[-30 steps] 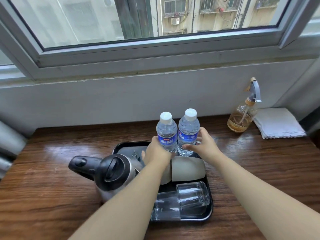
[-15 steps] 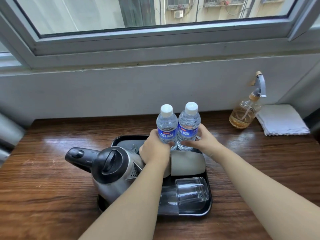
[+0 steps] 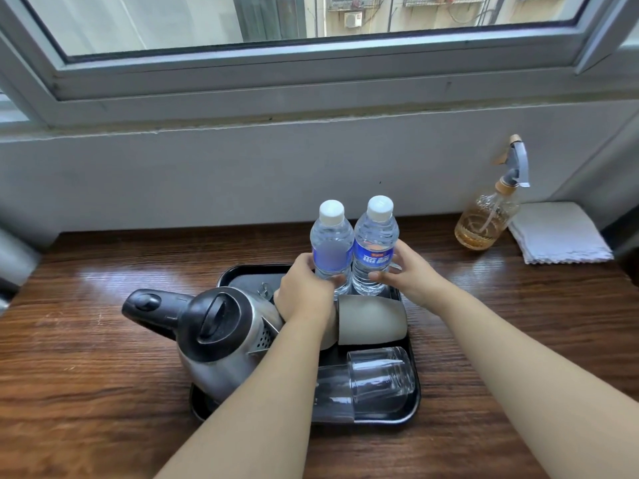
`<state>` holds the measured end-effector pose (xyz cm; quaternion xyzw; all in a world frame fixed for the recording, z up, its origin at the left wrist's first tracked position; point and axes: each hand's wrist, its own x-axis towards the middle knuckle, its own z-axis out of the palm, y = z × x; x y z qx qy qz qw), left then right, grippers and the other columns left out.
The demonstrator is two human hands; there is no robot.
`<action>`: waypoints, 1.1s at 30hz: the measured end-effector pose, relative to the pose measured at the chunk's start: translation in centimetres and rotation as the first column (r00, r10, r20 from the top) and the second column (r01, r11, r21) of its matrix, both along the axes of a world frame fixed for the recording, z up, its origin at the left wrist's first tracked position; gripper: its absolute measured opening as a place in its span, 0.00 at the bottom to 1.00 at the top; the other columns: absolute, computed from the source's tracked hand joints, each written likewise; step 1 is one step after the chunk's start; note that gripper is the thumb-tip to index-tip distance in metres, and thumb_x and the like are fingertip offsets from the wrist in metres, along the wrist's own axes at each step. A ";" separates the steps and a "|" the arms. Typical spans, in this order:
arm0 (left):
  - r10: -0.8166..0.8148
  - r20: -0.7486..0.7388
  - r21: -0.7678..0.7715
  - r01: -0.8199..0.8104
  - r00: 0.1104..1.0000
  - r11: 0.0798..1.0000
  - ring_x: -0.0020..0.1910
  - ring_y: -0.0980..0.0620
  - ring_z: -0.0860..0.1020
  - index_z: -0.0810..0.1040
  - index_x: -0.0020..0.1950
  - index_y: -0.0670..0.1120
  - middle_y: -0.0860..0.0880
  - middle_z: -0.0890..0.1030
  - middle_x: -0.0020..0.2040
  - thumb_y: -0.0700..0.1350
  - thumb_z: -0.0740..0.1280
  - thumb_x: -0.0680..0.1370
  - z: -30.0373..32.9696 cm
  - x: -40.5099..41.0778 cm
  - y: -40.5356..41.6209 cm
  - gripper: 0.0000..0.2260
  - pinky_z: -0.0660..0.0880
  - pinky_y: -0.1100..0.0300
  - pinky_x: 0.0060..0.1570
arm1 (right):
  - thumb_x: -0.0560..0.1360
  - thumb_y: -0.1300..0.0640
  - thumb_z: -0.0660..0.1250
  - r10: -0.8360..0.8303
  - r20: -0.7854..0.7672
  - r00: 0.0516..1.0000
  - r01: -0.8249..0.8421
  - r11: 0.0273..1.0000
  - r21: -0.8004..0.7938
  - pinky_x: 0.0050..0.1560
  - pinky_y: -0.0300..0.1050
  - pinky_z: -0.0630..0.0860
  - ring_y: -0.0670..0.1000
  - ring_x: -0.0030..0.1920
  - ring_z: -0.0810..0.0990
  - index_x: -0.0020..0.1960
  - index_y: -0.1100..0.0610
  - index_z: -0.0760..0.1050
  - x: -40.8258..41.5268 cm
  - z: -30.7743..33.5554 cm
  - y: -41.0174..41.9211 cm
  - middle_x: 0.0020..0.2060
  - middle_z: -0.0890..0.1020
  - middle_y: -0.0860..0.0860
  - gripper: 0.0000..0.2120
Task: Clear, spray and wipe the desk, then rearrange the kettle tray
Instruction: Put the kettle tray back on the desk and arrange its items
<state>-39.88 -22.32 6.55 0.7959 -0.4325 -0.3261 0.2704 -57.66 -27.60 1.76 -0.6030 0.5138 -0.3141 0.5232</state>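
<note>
Head view, tray: black tray (image 3: pixel 238 274) sits mid-desk (image 3: pixel 103 340) and carries everything for the kettle set; its far left corner shows bare.
Head view, kettle: steel kettle (image 3: pixel 221 337) with black lid stands on the tray's left half, handle pointing left past the rim, probably so it is easy to grasp.
Head view, bottles: left bottle (image 3: pixel 330 243) and right bottle (image 3: pixel 375 243) stand upright and touching at the tray's far edge, white caps on; judged to be getting squared up as a pair.
Head view, cups: a pale mug (image 3: pixel 371 319) lies just behind the bottles toward the camera; two clear glasses (image 3: pixel 380 378) lie at the near right corner, one partly hidden by the left forearm.
Left hand: left hand (image 3: pixel 306 293) wraps the left bottle low down, fingers curled round its base, thumb side toward the kettle.
Right hand: right hand (image 3: pixel 406 271) clasps the right bottle at label height, thumb in front, fingers curled behind; a firm hold, not merely touching.
Cleaning kit: spray bottle (image 3: pixel 487 219) with amber liquid stands at the far right by the wall, folded white cloth (image 3: pixel 556 233) just beside it, both well apart from the tray.
Stage (judgement): kit parked and desk bare around the tray, so wiping looks done and the rearranging step is in hand.
</note>
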 end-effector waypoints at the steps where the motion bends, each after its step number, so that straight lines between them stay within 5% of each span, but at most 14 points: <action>1: -0.009 0.010 0.001 0.009 1.000 1.000 0.59 0.48 0.79 0.78 0.59 0.55 0.55 0.84 0.55 0.53 0.76 0.71 0.0 0.0 0.0 0.18 0.72 0.51 0.62 | 0.71 0.62 0.74 0.003 0.007 1.000 -0.003 1.000 0.000 0.69 0.56 0.67 0.44 0.66 0.72 0.64 0.43 0.69 0.0 -0.1 0.0 0.61 0.78 0.42 0.28; 7: -0.115 0.205 0.068 0.104 0.972 0.992 0.65 0.42 0.76 0.71 0.66 0.47 0.46 0.79 0.63 0.53 0.73 0.74 0.5 -0.6 0.1 0.25 0.70 0.50 0.62 | 0.70 0.59 0.75 -0.019 0.012 1.000 0.019 1.000 0.014 0.65 0.42 0.64 0.43 0.67 0.70 0.70 0.47 0.65 0.0 0.5 0.9 0.65 0.75 0.43 0.33; 11: -0.249 0.360 0.180 0.196 0.899 0.964 0.70 0.40 0.69 0.62 0.74 0.41 0.41 0.70 0.70 0.51 0.72 0.76 1.9 -1.1 1.0 0.32 0.68 0.49 0.66 | 0.72 0.56 0.73 -0.213 -0.022 0.977 0.213 0.977 0.001 0.61 0.44 0.68 0.46 0.62 0.73 0.70 0.52 0.65 -1.3 0.1 2.2 0.63 0.74 0.48 0.30; 15: -0.516 0.640 0.379 0.350 0.570 0.857 0.67 0.42 0.74 0.69 0.68 0.45 0.44 0.74 0.67 0.50 0.64 0.80 3.9 -0.1 2.8 0.18 0.69 0.50 0.63 | 0.74 0.59 0.69 -0.280 -0.020 0.960 0.281 0.959 0.030 0.57 0.45 0.74 0.49 0.55 0.78 0.58 0.49 0.71 -3.0 -1.2 4.6 0.58 0.79 0.54 0.15; 19: -0.738 0.612 0.616 0.413 0.285 0.670 0.67 0.40 0.75 0.60 0.76 0.43 0.41 0.70 0.70 0.49 0.67 0.79 3.9 0.7 4.0 0.28 0.69 0.50 0.63 | 0.71 0.55 0.74 -0.088 -0.125 0.988 0.100 0.991 0.095 0.61 0.41 0.72 0.44 0.60 0.76 0.63 0.48 0.70 -3.3 -2.1 7.3 0.57 0.77 0.45 0.24; 23: -0.776 0.542 0.650 0.425 0.321 0.630 0.67 0.37 0.74 0.54 0.79 0.46 0.39 0.67 0.72 0.45 0.66 0.80 4.2 0.6 3.6 0.31 0.69 0.49 0.64 | 0.67 0.63 0.77 -0.050 -0.109 0.993 0.064 0.991 0.121 0.61 0.45 0.75 0.44 0.58 0.78 0.61 0.44 0.69 -3.0 -2.5 8.1 0.57 0.78 0.47 0.29; 27: -0.759 0.517 0.610 0.453 0.395 0.651 0.65 0.36 0.75 0.60 0.76 0.46 0.40 0.68 0.69 0.40 0.64 0.80 4.6 0.5 3.2 0.25 0.71 0.48 0.60 | 0.66 0.61 0.78 -0.013 -0.232 0.973 0.029 0.997 0.066 0.65 0.50 0.72 0.46 0.60 0.76 0.62 0.43 0.69 -3.5 -2.7 7.5 0.58 0.77 0.45 0.30; 33: -0.736 0.514 0.565 0.473 0.440 0.676 0.60 0.37 0.78 0.63 0.72 0.46 0.41 0.69 0.65 0.43 0.68 0.79 4.7 1.0 3.1 0.24 0.72 0.50 0.50 | 0.64 0.61 0.79 -0.025 -0.145 0.989 0.037 0.996 0.082 0.59 0.42 0.75 0.43 0.58 0.77 0.58 0.45 0.70 -4.0 -2.0 7.6 0.58 0.75 0.49 0.28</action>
